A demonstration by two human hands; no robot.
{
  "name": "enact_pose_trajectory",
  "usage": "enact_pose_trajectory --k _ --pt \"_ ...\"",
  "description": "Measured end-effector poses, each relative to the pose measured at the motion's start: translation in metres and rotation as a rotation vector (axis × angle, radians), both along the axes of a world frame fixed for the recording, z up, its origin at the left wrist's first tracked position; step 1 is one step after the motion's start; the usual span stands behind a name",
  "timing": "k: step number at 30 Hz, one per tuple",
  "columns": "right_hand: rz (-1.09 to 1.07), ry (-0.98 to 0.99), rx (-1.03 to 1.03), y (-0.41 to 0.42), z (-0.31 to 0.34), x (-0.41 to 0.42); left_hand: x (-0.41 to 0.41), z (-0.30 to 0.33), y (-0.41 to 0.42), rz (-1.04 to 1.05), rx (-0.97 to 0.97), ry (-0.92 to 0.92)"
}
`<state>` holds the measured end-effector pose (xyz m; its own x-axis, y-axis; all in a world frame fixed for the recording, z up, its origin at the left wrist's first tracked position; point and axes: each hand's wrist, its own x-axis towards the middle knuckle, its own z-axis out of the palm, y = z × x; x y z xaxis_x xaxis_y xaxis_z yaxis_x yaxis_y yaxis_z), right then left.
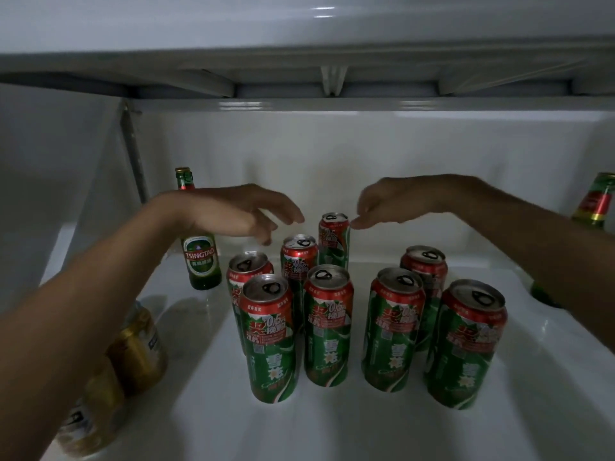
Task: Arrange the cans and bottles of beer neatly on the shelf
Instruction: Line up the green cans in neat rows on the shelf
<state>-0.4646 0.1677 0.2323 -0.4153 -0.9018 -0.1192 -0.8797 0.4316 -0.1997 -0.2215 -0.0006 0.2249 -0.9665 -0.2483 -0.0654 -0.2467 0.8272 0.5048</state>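
Hands: both reach in over the cans, released and grasping nothing; left hand (239,216) hovers above the middle cans, right hand (392,202) has its fingertips (357,223) just beside the top of the back can (333,239).
Near left: gold bottles (133,351) lie crowded under the left forearm at the shelf's edge, not yet stood in order, as far as I can judge.
Front row: four green-and-red cans stand upright, from the left front can (271,341) to the right front can (466,347), loosely spaced.
Behind: four more cans stand staggered, not in a clean line.
Far: one green bottle (199,257) back left, another green bottle (595,202) back right, well apart.
Shelf (332,427): white, dimly lit.
Progress: roughly midway; rows need squaring, bottles need grouping.
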Motion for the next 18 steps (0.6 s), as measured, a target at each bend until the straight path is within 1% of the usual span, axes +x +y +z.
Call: enact_pose_trajectory --k 2,3,5,7,9,11,14,18 --pt "0.041 0.09 0.011 -0.033 -0.008 0.0 -0.021 0.001 0.006 0.04 -0.109 0.035" --pt "0.059 0.124 0.036 -0.047 -0.014 -0.001 -0.032 -0.001 0.009 0.057 -0.195 0.01" --pt "0.067 0.157 0.126 -0.074 -0.025 -0.007 -0.052 -0.01 0.013 0.066 -0.356 -0.111" --pt "0.072 0.196 0.229 -0.097 -0.037 -0.014 -0.065 -0.019 0.014 0.054 -0.419 -0.208" --pt "0.089 0.253 0.239 -0.111 -0.044 -0.02 -0.072 -0.023 0.011 0.064 -0.341 -0.238" --pt "0.098 0.269 0.175 -0.116 -0.047 -0.023 -0.075 -0.023 0.007 0.076 -0.252 -0.239" --pt "0.099 0.251 0.124 -0.11 -0.044 -0.026 -0.075 -0.026 0.005 0.081 -0.234 -0.199" --pt "0.095 0.273 0.185 -0.092 -0.04 -0.03 -0.068 -0.032 0.007 0.098 -0.165 -0.104"
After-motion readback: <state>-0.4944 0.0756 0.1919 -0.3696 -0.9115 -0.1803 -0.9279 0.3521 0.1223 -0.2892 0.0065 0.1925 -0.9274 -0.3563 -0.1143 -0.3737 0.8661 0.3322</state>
